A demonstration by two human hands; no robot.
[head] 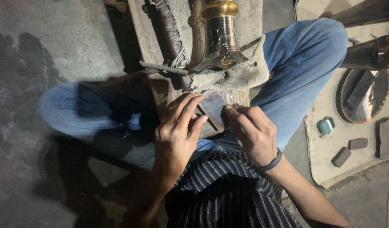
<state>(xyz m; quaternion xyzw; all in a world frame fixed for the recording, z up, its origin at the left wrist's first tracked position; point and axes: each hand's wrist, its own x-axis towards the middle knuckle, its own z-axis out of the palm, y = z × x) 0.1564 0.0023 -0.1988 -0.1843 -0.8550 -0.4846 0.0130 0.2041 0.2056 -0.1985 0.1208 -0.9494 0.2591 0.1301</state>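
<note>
Head view: left hand (174,137) and right hand (252,131) pinch flat metal piece (214,107) between fingertips.

a small metal-craft workshop, worked from the floor. the rough, stained concrete floor (55,38) fills nine o'clock. at twelve o'clock an engraved brass vessel (219,38) lies roped to a worn wooden plank (148,50). at three o'clock a mat (329,97) holds a round brass plate (365,97) and dark blocks (348,150).

My knees (312,46) hem the wooden desk (146,38) on both sides; the brass vessel (219,36) and its rope (169,67) block ahead. Bare floor (46,38) lies open far left.
</note>
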